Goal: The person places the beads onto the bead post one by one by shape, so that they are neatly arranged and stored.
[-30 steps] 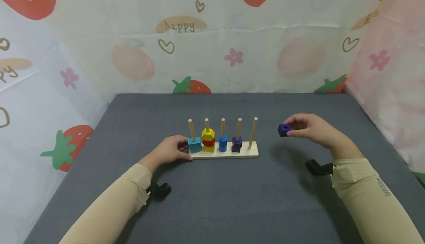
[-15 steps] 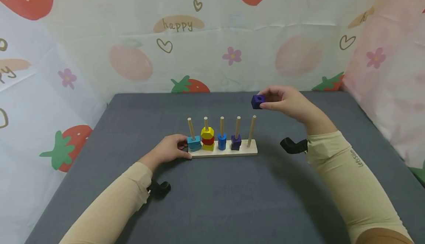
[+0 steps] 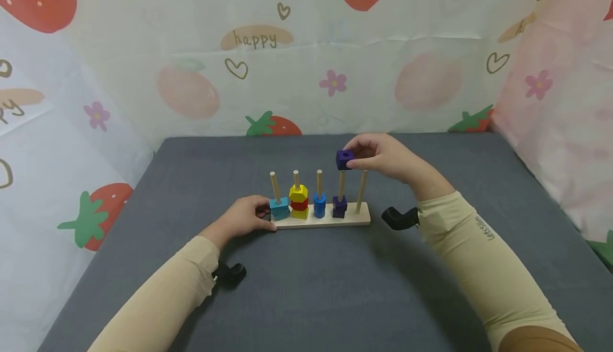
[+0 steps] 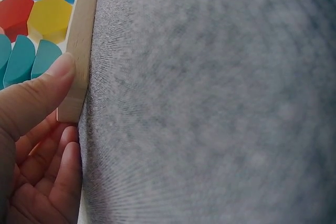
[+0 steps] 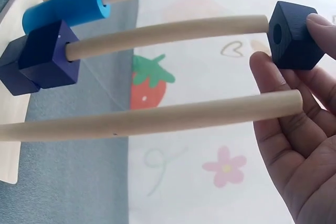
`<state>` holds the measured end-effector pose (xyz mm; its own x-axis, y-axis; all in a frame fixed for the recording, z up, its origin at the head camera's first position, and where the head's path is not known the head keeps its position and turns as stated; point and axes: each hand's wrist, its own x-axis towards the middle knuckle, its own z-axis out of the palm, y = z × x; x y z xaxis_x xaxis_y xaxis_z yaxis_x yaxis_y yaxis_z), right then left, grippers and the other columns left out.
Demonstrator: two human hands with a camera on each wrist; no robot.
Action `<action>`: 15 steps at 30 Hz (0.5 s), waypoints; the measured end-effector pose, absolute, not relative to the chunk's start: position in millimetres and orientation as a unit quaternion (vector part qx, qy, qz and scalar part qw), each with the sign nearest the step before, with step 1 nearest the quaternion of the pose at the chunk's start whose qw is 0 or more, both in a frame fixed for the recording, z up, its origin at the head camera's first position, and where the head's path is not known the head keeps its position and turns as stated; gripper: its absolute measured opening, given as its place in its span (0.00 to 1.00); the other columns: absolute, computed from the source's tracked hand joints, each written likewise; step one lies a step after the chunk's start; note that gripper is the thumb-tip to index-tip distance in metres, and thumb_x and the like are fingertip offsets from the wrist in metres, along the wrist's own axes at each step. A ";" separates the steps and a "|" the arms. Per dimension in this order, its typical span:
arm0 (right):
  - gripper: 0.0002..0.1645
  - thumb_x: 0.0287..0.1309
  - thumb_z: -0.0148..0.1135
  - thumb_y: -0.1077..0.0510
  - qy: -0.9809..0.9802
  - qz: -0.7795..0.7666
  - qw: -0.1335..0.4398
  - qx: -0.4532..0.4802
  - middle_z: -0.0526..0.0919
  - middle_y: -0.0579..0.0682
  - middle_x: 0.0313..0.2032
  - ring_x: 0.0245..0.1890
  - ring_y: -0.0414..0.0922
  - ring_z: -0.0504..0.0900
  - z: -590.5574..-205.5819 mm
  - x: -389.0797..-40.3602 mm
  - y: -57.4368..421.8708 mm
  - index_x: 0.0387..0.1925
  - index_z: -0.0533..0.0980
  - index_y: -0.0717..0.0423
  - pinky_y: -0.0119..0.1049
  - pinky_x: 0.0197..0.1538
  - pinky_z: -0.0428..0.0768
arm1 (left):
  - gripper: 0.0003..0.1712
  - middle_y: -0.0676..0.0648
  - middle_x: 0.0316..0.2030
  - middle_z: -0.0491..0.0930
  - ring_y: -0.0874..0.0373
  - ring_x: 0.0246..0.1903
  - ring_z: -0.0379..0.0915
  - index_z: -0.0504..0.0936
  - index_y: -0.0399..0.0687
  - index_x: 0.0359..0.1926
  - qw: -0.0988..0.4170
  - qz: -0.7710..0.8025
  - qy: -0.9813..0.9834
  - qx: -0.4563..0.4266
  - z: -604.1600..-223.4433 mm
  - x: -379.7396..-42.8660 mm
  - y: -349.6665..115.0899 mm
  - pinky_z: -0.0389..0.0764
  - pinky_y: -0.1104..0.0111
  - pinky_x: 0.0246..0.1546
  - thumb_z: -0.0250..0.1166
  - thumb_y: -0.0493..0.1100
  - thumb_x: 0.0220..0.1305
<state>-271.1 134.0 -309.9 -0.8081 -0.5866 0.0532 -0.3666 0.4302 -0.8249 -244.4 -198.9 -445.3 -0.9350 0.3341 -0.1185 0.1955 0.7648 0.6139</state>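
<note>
A wooden peg board point(image 3: 321, 223) with several upright pegs stands on the table. My left hand point(image 3: 244, 215) holds its left end, thumb point(image 4: 63, 69) along the front edge and fingers curled by the end. In my right hand point(image 3: 388, 160) a purple cube with a hole point(image 3: 344, 159) is pinched between thumb and fingers. The cube is right at the top of the fourth peg from the left, its hole facing the peg tip in the right wrist view. Lower on that peg sit two purple cubes point(image 5: 50, 56). The rightmost peg point(image 5: 157, 116) is bare.
Teal blocks point(image 3: 280, 208) fill the leftmost peg's base. Beside them rise yellow and red hexagonal blocks point(image 3: 299, 200), then blue cylinders point(image 3: 320, 206). The grey cloth-covered table point(image 3: 306, 288) meets a strawberry-print curtain point(image 3: 287, 86) behind.
My right hand has carried the purple cube leftward, first rising, then coming down slightly to the fourth peg's tip. My left hand stays at the board's end.
</note>
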 end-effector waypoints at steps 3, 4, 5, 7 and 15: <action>0.17 0.55 0.63 0.55 0.839 -0.449 0.129 -0.277 0.80 0.54 0.42 0.43 0.46 0.77 -311.7 -271.1 130.8 0.45 0.74 0.58 0.42 0.48 0.75 | 0.25 0.51 0.38 0.76 0.59 0.39 0.71 0.79 0.49 0.44 0.110 0.310 0.934 0.141 -445.9 -244.6 -199.5 0.75 0.65 0.44 0.74 0.50 0.44; 0.17 0.55 0.63 0.55 0.841 -0.447 0.131 -0.275 0.80 0.53 0.42 0.43 0.46 0.77 -312.4 -271.2 130.1 0.45 0.75 0.57 0.42 0.49 0.75 | 0.25 0.51 0.38 0.76 0.59 0.38 0.70 0.79 0.49 0.44 0.110 0.310 0.934 0.140 -445.9 -244.8 -199.5 0.75 0.65 0.44 0.74 0.50 0.44; 0.17 0.55 0.63 0.55 0.843 -0.445 0.132 -0.272 0.80 0.53 0.42 0.43 0.46 0.77 -313.1 -271.3 129.7 0.45 0.75 0.57 0.42 0.49 0.75 | 0.25 0.51 0.38 0.76 0.59 0.38 0.70 0.79 0.49 0.44 0.111 0.309 0.934 0.141 -445.8 -245.0 -199.6 0.75 0.65 0.45 0.74 0.50 0.44; 0.17 0.55 0.63 0.55 0.846 -0.443 0.135 -0.266 0.80 0.53 0.42 0.43 0.46 0.77 -314.6 -271.6 129.4 0.45 0.75 0.56 0.43 0.49 0.75 | 0.25 0.51 0.38 0.76 0.59 0.38 0.70 0.79 0.49 0.44 0.112 0.310 0.934 0.142 -445.5 -245.3 -199.6 0.75 0.65 0.45 0.74 0.50 0.44; 0.17 0.54 0.64 0.57 0.845 -0.440 0.148 -0.266 0.79 0.53 0.42 0.42 0.47 0.78 -318.6 -269.8 130.6 0.45 0.75 0.56 0.42 0.49 0.76 | 0.23 0.51 0.37 0.76 0.59 0.38 0.70 0.80 0.49 0.42 0.112 0.310 0.933 0.146 -444.7 -244.7 -199.0 0.75 0.65 0.44 0.74 0.50 0.43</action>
<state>-269.8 130.6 -318.6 -0.8144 -0.5802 -0.0149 -0.3201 0.4705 -0.8223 -244.7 -199.0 -444.7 -0.9324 0.3418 -0.1178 0.2031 0.7647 0.6116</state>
